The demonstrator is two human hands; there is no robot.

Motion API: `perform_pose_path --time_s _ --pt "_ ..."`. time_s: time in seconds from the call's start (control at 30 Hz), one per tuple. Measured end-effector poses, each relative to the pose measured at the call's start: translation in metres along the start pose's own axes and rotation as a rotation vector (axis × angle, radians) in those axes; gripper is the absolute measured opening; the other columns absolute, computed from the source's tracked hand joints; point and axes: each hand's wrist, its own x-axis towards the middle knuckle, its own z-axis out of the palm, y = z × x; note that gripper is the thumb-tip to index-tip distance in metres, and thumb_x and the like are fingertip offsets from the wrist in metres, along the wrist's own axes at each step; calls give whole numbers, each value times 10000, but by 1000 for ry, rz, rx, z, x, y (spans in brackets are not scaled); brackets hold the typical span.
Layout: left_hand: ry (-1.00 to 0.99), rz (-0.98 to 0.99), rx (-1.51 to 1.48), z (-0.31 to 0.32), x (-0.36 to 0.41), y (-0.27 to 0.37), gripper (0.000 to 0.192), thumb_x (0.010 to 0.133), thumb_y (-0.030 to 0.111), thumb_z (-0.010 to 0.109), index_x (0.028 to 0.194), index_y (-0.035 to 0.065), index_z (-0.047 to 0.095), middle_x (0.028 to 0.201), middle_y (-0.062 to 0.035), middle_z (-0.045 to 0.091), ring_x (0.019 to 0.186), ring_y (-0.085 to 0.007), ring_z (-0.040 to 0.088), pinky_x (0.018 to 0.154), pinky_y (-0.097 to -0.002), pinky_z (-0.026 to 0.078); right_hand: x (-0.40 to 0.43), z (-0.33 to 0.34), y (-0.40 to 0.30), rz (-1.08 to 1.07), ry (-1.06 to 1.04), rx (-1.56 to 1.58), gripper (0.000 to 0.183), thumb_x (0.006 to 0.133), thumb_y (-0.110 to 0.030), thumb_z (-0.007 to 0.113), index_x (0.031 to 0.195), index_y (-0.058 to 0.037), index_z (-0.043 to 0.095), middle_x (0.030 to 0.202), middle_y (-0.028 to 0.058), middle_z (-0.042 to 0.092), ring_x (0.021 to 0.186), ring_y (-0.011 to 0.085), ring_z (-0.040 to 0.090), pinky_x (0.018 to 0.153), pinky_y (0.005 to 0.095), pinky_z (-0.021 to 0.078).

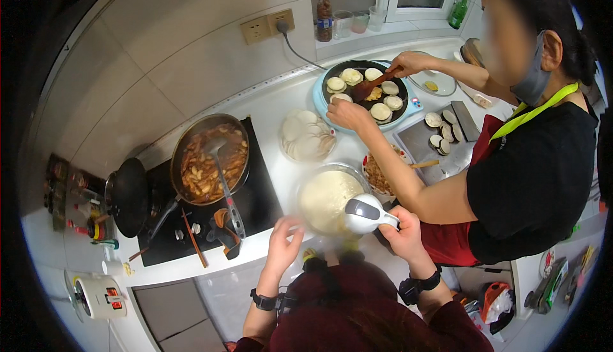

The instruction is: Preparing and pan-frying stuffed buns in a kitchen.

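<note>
My right hand [402, 237] grips the handle of a white rounded kitchen tool with a grey panel [366, 213]. Its exact kind is unclear. The tool is over the right front part of a clear bowl [360, 171] of pale yellow batter [328, 196]. Just off the bowl's left front side is my left hand [286, 243], its fingers apart and holding nothing; whether a fingertip touches the rim cannot be made out. Behind the bowl sits a plate of thin pale round slices [308, 136]. A bowl of minced filling [378, 175] stands to the right, partly behind a co-worker's forearm.
A co-worker [527, 160] leans in at right, with a brown spatula [368, 88] over a light-blue electric pan [321, 108] of frying rounds. A metal tray [412, 136] holds filled slices. Left, a frying pan of stew [210, 160] with a ladle [227, 184] sits on the black cooktop [261, 175].
</note>
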Motion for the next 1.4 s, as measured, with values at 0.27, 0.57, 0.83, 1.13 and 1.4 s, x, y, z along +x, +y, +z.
perform_pose_path --time_s 0.27,0.57,0.83,1.13,1.4 --pt "-17 -31 2 -1 -3 7 154 872 84 581 1019 39 591 1170 -112 553 1041 -204 562 804 -296 495 9 13 10 7 -65 -16 181 803 -135 686 787 -11 555 635 18 577 591 63 501 541 241 416" --pt "62 -89 -72 2 -20 30 181 854 50 587 1032 22 568 1153 -113 554 1042 -213 564 820 -313 499 35 33 5 -44 -266 60 185 817 -160 682 806 -21 561 650 26 572 630 69 517 574 250 435" --pt "292 -78 37 -22 -83 13 409 802 107 672 1167 10 516 1157 -156 530 1053 -278 557 846 -357 509 41 84 -5 -29 -589 115 192 799 -156 699 814 -20 564 666 38 597 611 81 521 557 251 434" --pt "539 -105 82 -113 -208 -5 568 753 110 725 1243 4 459 1251 -182 488 1115 -293 535 876 -390 494 -37 227 -53 -150 -854 90 175 804 -150 689 838 -26 570 701 53 606 633 89 559 569 247 446" --pt "803 -215 95 -250 -357 -43 570 738 67 730 1220 -10 436 1207 -144 469 1127 -251 510 902 -371 504 -148 423 -91 -55 -1129 160 192 868 -210 620 927 -38 559 745 33 591 685 79 526 607 251 439"
